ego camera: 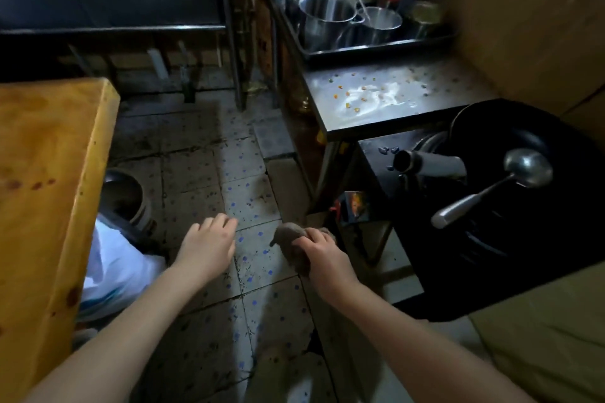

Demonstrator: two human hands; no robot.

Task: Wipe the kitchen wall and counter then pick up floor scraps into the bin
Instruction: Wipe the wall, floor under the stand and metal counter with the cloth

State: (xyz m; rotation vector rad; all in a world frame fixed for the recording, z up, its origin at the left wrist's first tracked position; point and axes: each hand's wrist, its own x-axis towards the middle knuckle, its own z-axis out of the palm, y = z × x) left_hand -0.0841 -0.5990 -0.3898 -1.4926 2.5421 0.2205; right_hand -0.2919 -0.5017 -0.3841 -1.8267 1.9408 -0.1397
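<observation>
My right hand (322, 253) grips a crumpled brown rag (289, 235) in front of me, above the tiled floor. To its left, my left hand (209, 240) hangs with loosely curled fingers and nothing in it. The steel counter (386, 98) at the upper right carries small orange and yellow food scraps and a white smear. The brown wall (523, 20) rises behind it. A round bin (126, 196) stands on the floor at the left, partly under the wooden table. The floor tiles (248, 193) are dirty and speckled.
An orange wooden table (49, 173) fills the left side, with a white plastic bag (111, 268) beneath it. A black wok with a steel ladle (491, 186) sits on the stove at the right. A tray of steel pots (343, 20) and squeeze bottles stands behind the counter.
</observation>
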